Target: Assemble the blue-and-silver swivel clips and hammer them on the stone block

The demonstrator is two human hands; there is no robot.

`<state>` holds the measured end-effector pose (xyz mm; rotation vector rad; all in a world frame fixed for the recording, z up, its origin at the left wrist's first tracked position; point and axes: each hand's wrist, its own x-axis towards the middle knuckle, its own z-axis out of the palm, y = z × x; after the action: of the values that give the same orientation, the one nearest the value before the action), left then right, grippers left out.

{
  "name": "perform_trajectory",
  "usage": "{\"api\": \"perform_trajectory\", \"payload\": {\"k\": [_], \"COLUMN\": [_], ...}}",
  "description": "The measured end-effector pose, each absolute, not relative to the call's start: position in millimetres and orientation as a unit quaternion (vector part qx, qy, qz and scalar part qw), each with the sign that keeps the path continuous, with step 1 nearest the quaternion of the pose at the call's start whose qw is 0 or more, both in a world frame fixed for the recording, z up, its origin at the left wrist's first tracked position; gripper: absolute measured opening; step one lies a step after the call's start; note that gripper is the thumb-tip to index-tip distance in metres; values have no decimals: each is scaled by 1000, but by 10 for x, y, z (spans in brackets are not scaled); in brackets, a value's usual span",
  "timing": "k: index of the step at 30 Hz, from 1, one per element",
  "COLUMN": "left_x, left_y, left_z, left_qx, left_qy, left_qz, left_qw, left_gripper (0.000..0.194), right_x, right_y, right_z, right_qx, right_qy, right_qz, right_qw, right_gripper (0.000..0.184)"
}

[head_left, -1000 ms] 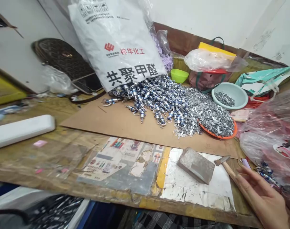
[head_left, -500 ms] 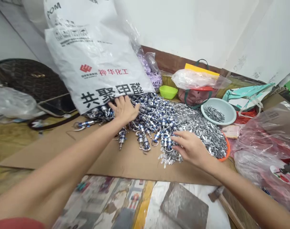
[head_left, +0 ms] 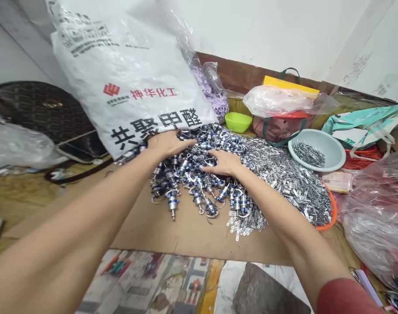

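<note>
A heap of small blue and silver metal swivel clips [head_left: 199, 187] lies on a brown cardboard sheet [head_left: 173, 226]. My left hand [head_left: 168, 143] rests palm down on the far left of the heap, fingers stretched towards the right, against a big white printed sack [head_left: 127, 83]. My right hand [head_left: 223, 162] lies flat on the middle of the heap, fingers spread and pointing left. Both hands touch the clips; neither has closed round any. A pile of flat silver metal strips [head_left: 290, 183] spreads to the right of the clips.
A pale bowl [head_left: 330, 163] with silver pieces, a green bowl [head_left: 238, 121], a plastic-covered red bag [head_left: 280, 113] and pink plastic bags [head_left: 379, 218] crowd the right. A dark patterned handbag [head_left: 38, 109] is at the left. A grey metal block [head_left: 267, 294] sits near the front edge.
Both hands came in from the front and reached onto the clip heap. My right hand then moved left from the strips to the heap's middle; clips have been drawn closer together towards me.
</note>
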<state>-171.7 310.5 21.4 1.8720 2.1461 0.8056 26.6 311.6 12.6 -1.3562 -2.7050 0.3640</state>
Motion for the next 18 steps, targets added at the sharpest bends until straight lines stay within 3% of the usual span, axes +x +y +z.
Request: {"api": "perform_trajectory", "payload": {"k": [2,5,13,15,18], "left_x": [-1568,-1319,-949,-866,-726], "left_y": [2970,2802,2308,2185,1920], "left_z": [162,89,42,84,165], "left_qx": [607,604,657,662,671], "left_qy": [748,756,719,717,710], "left_qz": [258,244,211,201,190], "left_qw": [68,55,77,89,96], "left_gripper": [77,74,67,70,65], "right_x": [325,403,1024,1320,1706], "right_y": [3007,2805,2027,1823,1565], "right_z": [122,109,267,259,124], "right_qx": [-434,-430,-399,-406,-422], "right_qy": [-892,-896,-907,-906,-903], "right_qz": [112,86,17,0,4], "right_qw": [51,71,131,121,83], "right_gripper": [73,68,31,23,25]}}
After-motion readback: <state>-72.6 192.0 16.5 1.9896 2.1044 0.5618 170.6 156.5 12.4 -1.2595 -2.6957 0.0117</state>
